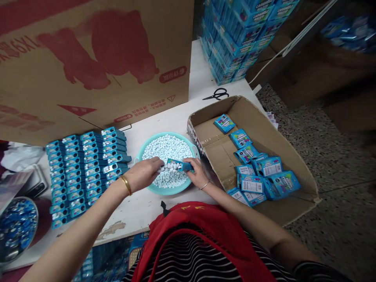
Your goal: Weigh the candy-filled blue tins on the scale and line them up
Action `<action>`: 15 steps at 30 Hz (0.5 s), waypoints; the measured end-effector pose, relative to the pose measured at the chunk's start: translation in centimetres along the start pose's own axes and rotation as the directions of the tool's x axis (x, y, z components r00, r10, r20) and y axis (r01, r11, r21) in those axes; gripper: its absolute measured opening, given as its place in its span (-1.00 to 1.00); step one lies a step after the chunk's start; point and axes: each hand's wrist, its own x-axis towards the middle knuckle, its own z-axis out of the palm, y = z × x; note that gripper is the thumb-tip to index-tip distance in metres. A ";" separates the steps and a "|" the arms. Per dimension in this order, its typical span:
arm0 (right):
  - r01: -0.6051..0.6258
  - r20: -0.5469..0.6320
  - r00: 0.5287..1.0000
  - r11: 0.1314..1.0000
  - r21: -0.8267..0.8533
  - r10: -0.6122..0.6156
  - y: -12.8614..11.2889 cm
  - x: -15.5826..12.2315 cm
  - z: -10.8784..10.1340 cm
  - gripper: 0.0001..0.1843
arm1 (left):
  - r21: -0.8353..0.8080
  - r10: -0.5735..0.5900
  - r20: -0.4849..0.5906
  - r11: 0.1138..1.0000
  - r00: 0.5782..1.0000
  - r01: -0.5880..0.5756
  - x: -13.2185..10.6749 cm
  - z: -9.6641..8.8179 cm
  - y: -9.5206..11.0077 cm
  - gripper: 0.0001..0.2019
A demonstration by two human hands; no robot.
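Over a light-blue basin [173, 191] of small white candies [167, 145], my two hands meet. My right hand [198, 173] grips a small blue candy box [186, 166], tilted with its end toward the left. White candies show at the box's opening. My left hand [147, 172], with a gold bangle at the wrist, is closed close to that opening. Pale candies lie at its fingertips; whatever it holds is mostly hidden by the fingers.
Left of the basin stand rows of blue boxes [89, 168]. An open carton [217, 156] on the right holds several blue packs [251, 184]. Black scissors [219, 94] lie behind it, near stacked blue boxes [232, 43]. A large cardboard box [88, 51] blocks the back left.
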 end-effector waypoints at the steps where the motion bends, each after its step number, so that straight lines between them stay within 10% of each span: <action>1: 0.009 0.004 1.000 1.000 -0.004 -0.009 0.1 0.0 0.1 -0.59 | 0.067 -0.038 0.027 0.997 0.999 0.037 0.1 -0.3 0.8 -0.77; 9: 0.015 0.002 1.000 1.000 -0.017 -0.015 1.1 -0.6 0.8 -0.58 | 0.359 -0.122 0.041 0.928 0.992 0.099 0.3 -2.7 5.6 -0.77; 15: -0.012 -0.015 1.000 1.000 0.012 0.012 1.6 -0.8 0.3 -0.54 | 0.102 -0.285 -0.034 0.953 0.958 0.287 0.6 1.3 -1.9 -0.71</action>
